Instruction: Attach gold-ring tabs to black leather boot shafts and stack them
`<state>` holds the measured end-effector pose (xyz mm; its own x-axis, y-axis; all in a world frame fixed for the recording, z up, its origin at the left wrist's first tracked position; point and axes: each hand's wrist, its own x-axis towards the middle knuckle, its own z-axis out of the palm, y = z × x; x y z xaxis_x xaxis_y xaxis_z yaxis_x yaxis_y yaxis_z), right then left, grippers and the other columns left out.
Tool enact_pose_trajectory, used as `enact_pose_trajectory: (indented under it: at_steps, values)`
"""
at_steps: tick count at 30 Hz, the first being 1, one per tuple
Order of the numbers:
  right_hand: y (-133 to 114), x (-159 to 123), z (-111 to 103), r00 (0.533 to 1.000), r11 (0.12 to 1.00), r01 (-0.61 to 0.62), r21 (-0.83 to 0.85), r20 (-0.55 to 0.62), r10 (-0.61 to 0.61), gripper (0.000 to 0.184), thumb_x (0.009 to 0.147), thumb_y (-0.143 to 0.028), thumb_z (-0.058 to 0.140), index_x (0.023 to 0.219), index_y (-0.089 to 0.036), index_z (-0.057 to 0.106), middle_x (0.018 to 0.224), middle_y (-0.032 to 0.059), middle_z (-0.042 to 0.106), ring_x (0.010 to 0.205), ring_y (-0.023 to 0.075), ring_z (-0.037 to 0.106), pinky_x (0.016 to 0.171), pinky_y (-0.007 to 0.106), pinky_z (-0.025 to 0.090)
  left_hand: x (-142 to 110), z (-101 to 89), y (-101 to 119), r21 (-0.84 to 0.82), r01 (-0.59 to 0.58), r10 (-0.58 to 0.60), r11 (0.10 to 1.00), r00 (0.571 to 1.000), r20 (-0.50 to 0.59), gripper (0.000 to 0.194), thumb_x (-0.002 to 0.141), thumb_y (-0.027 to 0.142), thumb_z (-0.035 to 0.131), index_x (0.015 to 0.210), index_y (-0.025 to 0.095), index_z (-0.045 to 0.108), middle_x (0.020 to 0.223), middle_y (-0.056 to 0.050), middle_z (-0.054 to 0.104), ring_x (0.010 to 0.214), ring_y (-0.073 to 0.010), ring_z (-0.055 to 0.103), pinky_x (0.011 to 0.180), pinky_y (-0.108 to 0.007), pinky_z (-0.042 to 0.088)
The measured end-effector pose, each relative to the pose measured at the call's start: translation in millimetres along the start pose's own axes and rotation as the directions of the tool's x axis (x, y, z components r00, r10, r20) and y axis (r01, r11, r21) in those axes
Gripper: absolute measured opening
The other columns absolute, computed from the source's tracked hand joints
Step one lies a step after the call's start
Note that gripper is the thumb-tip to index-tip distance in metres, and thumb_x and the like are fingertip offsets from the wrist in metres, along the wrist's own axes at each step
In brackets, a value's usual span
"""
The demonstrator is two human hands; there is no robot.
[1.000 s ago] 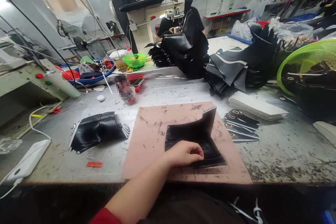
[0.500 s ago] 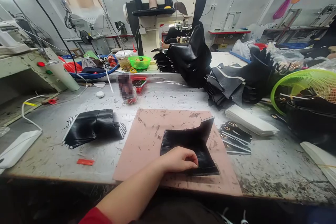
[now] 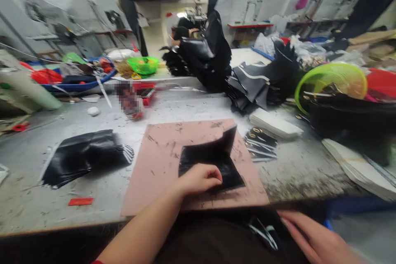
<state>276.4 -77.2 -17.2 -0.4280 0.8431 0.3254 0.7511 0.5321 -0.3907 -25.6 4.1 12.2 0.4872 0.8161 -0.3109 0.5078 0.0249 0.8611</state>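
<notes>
My left hand [image 3: 202, 178] rests over a black leather piece [image 3: 206, 154], its fingers curled and thumb tip against the index finger. What they pinch, if anything, is hidden. The leather lies on a pink board [image 3: 157, 165], with a flap standing up at its right side. At the lower right my right hand [image 3: 318, 235] has thumb and finger close together at the edge of dark material over my lap. The thing between them is unclear from blur. White strips [image 3: 262, 233] show on that dark material.
Stacked black leather pieces [image 3: 86, 154] and a red strip [image 3: 80, 201] lie left of the board. To its right are black tabs with gold rings [image 3: 260, 144] and white strips [image 3: 275, 123]. Behind stand a leather heap [image 3: 204, 57] and a sewing machine [image 3: 154, 20]; a green basket [image 3: 331, 78] is farther right.
The view has swung to the right and down. My right hand has come into sight at the lower right. My left hand stays closed over the leather piece.
</notes>
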Motion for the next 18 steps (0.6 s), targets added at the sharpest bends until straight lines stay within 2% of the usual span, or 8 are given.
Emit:
enact_pose_trajectory:
  at_steps: [2,5,10,18]
  values:
    - [-15.7,18.9,-6.6,0.999,1.000,0.005,-0.009,-0.040,-0.005,0.022,0.087,-0.027,0.041,0.088,-0.022,0.063,0.078,0.0006,0.069,0.066,0.0133,0.066,0.060,0.020,0.052,4.5,-0.7,2.1,0.009,-0.001,0.001,1.000,1.000,0.000,0.012,0.073,0.025,0.052,0.074,0.017,0.060,0.072,0.002,0.060,0.069,-0.0115,0.053,0.065,-0.021,0.039]
    - [-23.9,33.4,-3.3,0.999,0.999,-0.050,-0.009,-0.002,0.050,0.022,0.088,-0.022,0.040,0.090,-0.019,0.061,0.077,0.0028,0.068,0.067,0.0135,0.064,0.061,0.022,0.051,12.0,-3.5,5.4,0.063,0.018,-0.018,0.998,1.000,0.001,0.014,0.074,0.029,0.051,0.073,0.018,0.059,0.071,0.002,0.059,0.067,-0.0123,0.052,0.063,-0.021,0.039]
    - [-24.3,33.6,4.9,0.998,0.997,-0.056,0.051,0.023,0.055,0.018,0.087,-0.018,0.043,0.091,-0.017,0.061,0.077,0.0037,0.066,0.067,0.0134,0.061,0.060,0.024,0.049,18.3,-5.2,12.4,0.120,0.055,-0.060,0.991,0.998,0.036,0.019,0.074,0.035,0.050,0.072,0.019,0.060,0.072,0.002,0.061,0.069,-0.0139,0.053,0.064,-0.022,0.039]
    - [-24.9,45.8,9.8,1.000,0.989,0.003,0.146,0.003,-0.004,0.017,0.085,-0.014,0.045,0.090,-0.015,0.061,0.074,0.0044,0.065,0.065,0.0134,0.060,0.060,0.024,0.048,26.8,-1.1,19.9,0.214,0.139,-0.143,0.967,0.990,0.002,0.021,0.073,0.037,0.049,0.073,0.021,0.064,0.071,0.002,0.063,0.067,-0.0145,0.054,0.064,-0.023,0.039]
